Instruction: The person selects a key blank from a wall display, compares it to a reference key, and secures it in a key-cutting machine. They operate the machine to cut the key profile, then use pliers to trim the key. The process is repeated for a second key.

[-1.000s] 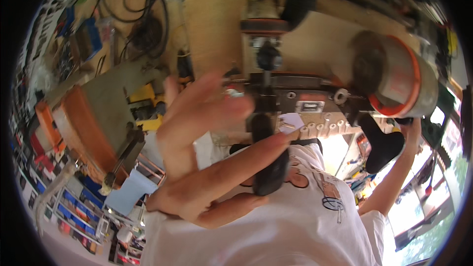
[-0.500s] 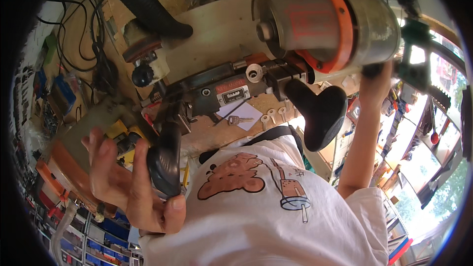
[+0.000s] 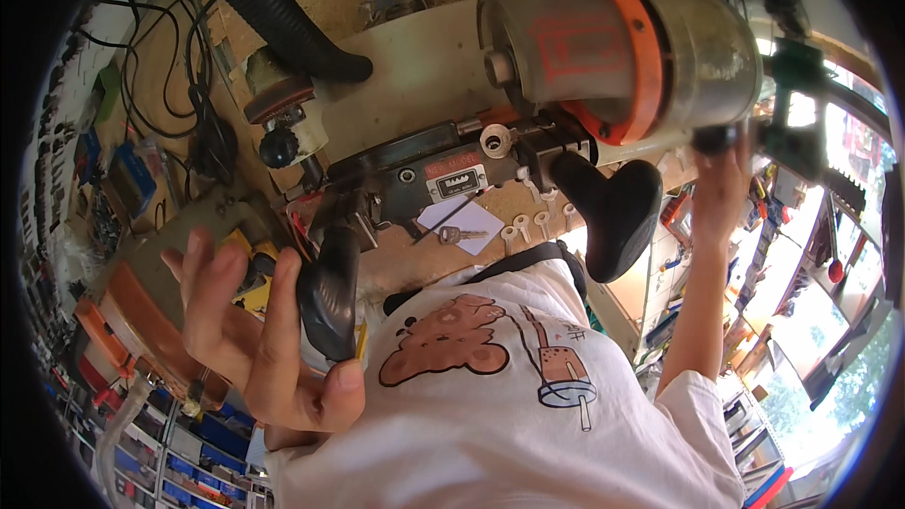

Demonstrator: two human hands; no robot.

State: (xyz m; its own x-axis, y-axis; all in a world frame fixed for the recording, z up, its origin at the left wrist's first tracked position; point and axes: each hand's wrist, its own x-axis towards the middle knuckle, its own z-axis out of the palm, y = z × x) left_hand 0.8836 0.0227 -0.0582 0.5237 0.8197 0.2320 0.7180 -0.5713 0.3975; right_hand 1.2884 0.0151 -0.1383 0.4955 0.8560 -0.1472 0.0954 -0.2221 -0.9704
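My left hand (image 3: 269, 349) is open beside a black lever grip (image 3: 330, 292), its fingers spread and half curled. The thumb tip is just below the grip's lower end; I cannot tell whether they touch. At the right, my right hand (image 3: 723, 174) is closed at a black round knob (image 3: 714, 139) by the machine's end, its fingers partly hidden and blurred. A key-cutting machine (image 3: 405, 179) stands between my hands, with a second black grip (image 3: 613, 217) on its right. Over its right part is a drum-shaped cover (image 3: 575, 47) with an orange ring.
A white paper (image 3: 467, 217) with a key (image 3: 462, 236) on it lies on the bench before the machine. Several keys (image 3: 523, 224) lie to its right. A black ribbed hose (image 3: 273, 9) comes down from the upper left. Cables (image 3: 184, 66) hang at the left.
My left hand has lifted slightly, its thumb now lower relative to the grip and apart or nearly so. My right hand stays at the knob. The whole view has shifted a little.
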